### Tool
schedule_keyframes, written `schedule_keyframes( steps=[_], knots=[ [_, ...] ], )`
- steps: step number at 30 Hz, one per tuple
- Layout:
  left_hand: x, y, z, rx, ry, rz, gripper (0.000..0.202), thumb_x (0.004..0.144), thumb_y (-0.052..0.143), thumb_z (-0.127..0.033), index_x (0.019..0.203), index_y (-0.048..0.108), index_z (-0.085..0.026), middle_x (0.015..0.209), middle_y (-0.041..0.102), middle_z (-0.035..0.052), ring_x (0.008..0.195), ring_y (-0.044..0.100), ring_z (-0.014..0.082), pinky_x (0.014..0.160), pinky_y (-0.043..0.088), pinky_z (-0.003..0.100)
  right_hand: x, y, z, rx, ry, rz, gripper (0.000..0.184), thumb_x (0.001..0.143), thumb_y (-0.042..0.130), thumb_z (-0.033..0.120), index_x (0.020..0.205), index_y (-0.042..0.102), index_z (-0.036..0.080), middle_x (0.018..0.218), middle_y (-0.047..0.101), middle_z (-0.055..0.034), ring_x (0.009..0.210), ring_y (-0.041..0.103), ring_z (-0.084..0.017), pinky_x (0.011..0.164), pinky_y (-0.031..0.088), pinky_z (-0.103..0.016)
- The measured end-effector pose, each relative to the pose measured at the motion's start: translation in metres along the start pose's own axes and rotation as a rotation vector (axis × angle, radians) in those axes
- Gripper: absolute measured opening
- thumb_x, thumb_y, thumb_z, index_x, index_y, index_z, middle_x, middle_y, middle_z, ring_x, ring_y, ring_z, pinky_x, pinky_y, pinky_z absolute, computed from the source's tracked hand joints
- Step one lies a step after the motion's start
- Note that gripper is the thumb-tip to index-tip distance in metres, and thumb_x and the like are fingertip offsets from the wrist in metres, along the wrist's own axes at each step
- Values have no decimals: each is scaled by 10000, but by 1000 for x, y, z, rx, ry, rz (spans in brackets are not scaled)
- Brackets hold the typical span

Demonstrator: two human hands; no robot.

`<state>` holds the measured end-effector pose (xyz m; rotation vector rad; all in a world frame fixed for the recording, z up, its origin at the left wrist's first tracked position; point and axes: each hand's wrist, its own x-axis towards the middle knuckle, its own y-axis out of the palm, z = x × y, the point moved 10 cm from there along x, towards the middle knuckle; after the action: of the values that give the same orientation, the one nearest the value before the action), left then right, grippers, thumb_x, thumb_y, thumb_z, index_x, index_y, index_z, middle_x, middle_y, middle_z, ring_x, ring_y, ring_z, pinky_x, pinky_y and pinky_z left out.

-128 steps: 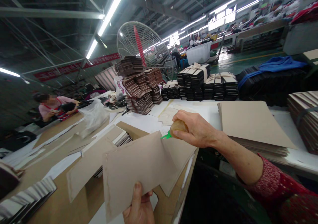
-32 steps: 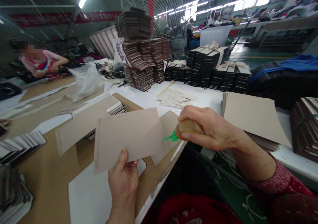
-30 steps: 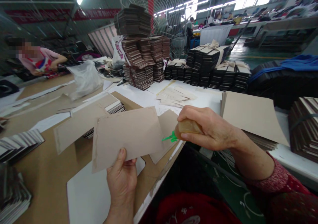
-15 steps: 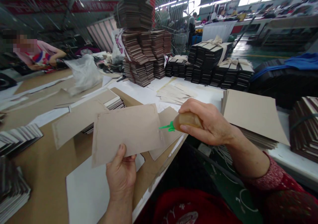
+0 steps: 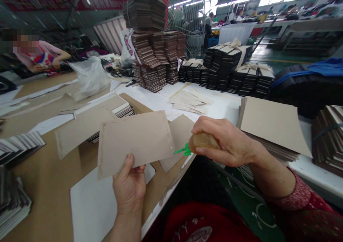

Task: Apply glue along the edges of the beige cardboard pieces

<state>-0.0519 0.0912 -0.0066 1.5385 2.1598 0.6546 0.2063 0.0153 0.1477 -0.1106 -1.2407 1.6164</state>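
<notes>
A beige cardboard sheet [image 5: 134, 142] is tilted up above the table in my left hand [image 5: 130, 184], thumb on its face and fingers behind. Glossy marks run along its left, top and right edges. My right hand [image 5: 225, 142] is wrapped round an amber glue bottle [image 5: 203, 142] with a green nozzle. The nozzle tip is at the sheet's lower right corner. Behind the held sheet lie another beige sheet [image 5: 182, 127] on the right and one with marked edges [image 5: 83, 124] on the left. Under my left hand is a white sheet [image 5: 93, 202].
Tall stacks of brown pieces [image 5: 150, 52] and tied black bundles [image 5: 222, 63] stand at the back. Pale strips [image 5: 190, 100] lie in the middle. A pile of beige sheets [image 5: 273, 124] is at right; a plastic bag [image 5: 91, 77] and another person [image 5: 40, 56] are at left.
The green nozzle has moved down along the sheet's right edge to its lower corner, with my right hand lowering. My left hand still holds the sheet, nearly in place.
</notes>
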Motion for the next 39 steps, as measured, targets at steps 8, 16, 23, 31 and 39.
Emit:
schedule_keyframes(
  steps=[8,16,23,31,39],
  knots=[
    [0,-1,1,3,-9,-10,558,689,757,-111,1188,619,-317,1224,610,-39,805,599,100,411,440,157,-2,4,-3,14,22,14,278,890,599,333,1091,519,160,946,550,-66,780,505,-182,685,402,-304],
    [-2,0,1,4,-18,-20,508,678,775,-129,1143,645,-289,1160,644,-40,790,610,97,431,454,152,5,-18,-9,-72,-6,-195,280,872,623,327,1067,526,151,912,525,-58,793,498,-194,697,391,-319],
    [-3,-2,3,15,-34,-26,531,682,775,-125,1164,636,-297,1194,638,-29,797,615,99,446,477,147,5,-11,-8,-45,-10,-125,297,886,610,342,1086,516,142,943,532,-65,799,501,-188,696,396,-318],
    [-7,5,-2,9,-13,0,556,699,758,-116,1189,625,-343,1259,621,-39,940,625,140,628,578,182,17,-41,-17,-118,-29,-375,282,877,608,343,1070,528,153,937,537,-74,811,509,-212,708,410,-344],
    [-3,-6,7,6,-62,-45,556,719,732,-99,1217,616,-318,1281,616,-9,885,636,133,628,591,196,18,-38,-17,-109,8,-331,261,881,596,314,1063,536,136,919,526,-72,789,505,-207,686,402,-336]
  ],
)
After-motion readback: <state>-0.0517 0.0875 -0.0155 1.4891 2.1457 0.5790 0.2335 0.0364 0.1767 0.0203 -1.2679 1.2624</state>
